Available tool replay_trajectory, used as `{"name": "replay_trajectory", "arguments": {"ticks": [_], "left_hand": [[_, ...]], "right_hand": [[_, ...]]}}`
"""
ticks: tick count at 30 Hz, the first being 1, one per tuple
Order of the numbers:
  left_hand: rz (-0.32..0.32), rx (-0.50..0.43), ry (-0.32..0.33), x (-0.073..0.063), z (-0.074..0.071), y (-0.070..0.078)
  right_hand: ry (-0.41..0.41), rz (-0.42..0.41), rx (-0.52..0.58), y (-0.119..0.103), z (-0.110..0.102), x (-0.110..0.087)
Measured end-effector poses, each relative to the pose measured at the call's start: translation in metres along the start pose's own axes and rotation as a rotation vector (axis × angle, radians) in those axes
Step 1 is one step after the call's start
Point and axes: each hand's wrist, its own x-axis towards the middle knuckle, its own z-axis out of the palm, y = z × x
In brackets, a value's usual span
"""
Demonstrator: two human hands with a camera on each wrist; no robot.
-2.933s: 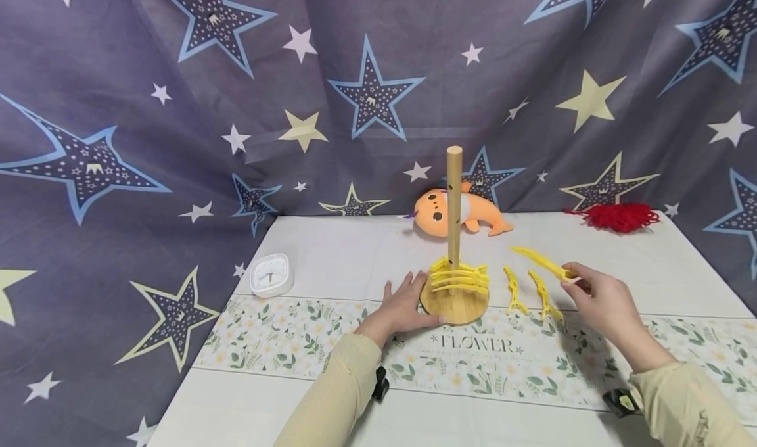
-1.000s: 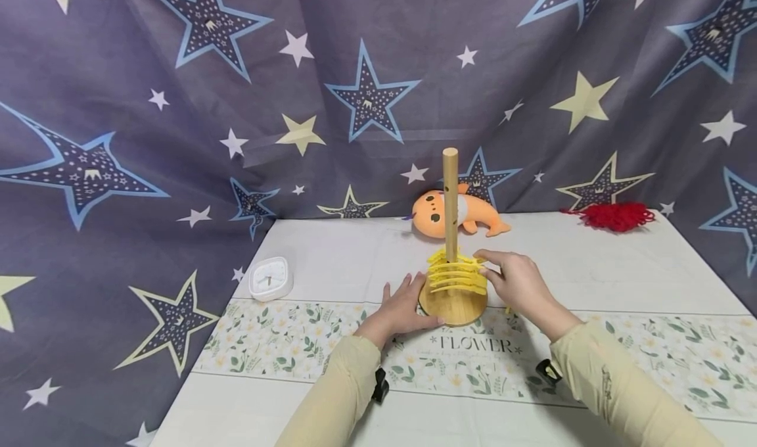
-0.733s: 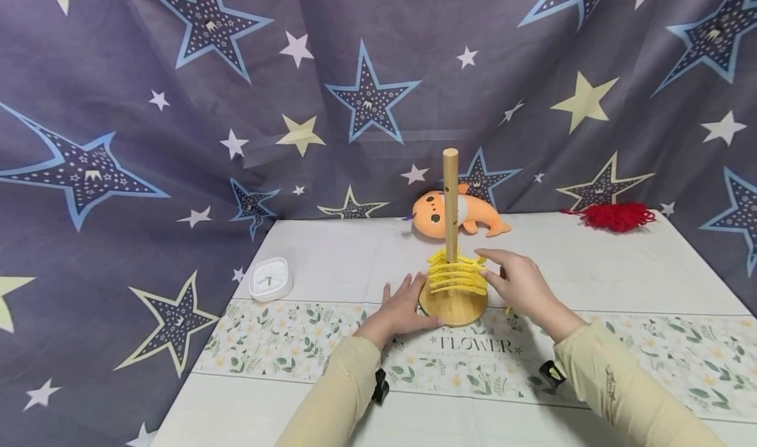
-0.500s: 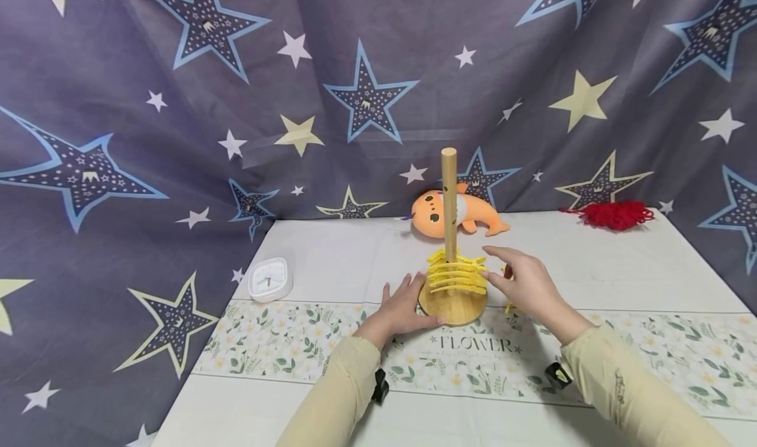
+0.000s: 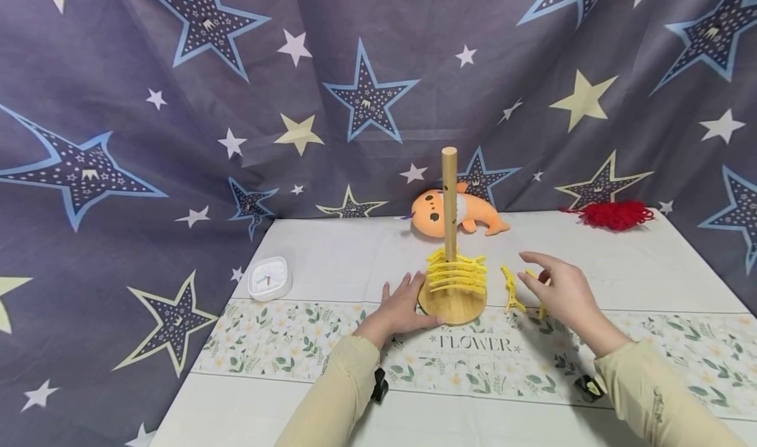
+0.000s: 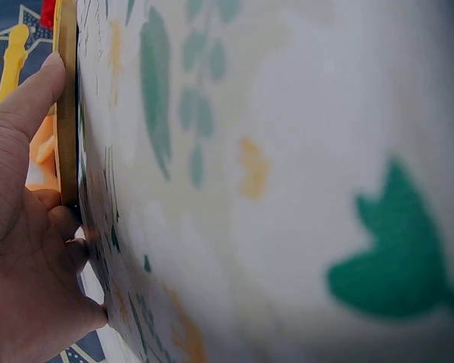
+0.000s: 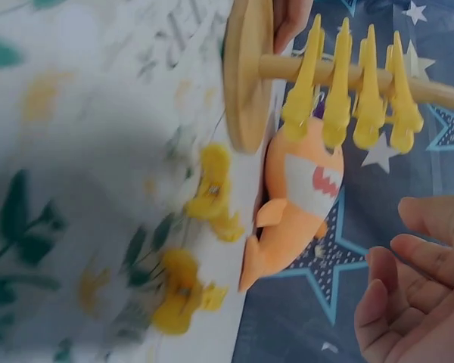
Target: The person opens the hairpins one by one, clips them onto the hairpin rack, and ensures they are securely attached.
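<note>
With my left hand (image 5: 401, 307) flat against the stand (image 5: 452, 304) base, fingers relaxed, I'd lower my right hand (image 5: 558, 291), fingers spread and empty, onto the clips (image 5: 510, 289) on the counter (image 5: 331, 253) beside it, pinching one cleanly.

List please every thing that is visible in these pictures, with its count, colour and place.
stand: 1, wood, round base with upright pole, table centre
clips on pole: 4 by the right wrist view, yellow, stacked low on the pole
loose clips: 2, yellow, on the table right of the stand
fish toy: 1, orange, behind the pole
clock: 1, white, table left
yarn: 1 bundle, red, far right corner
cloth: 1, white with floral band, covers the table
backdrop: 1, grey-blue with stars, behind
left hand: rests against the base
right hand: open, empty, above the loose clips
</note>
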Motion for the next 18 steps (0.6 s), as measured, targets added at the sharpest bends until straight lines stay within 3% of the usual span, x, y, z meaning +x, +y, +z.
{"name": "replay_trajectory", "arguments": {"ticks": [13,18], "left_hand": [[-0.004,0.005,-0.001,0.001,0.000,-0.001],[-0.001,0.010,0.002,0.002,0.002,-0.002]], "right_hand": [[-0.041,0.078,-0.034,0.035,-0.005,-0.019],[-0.100,0.103,-0.052,0.043,-0.001,-0.024]]}}
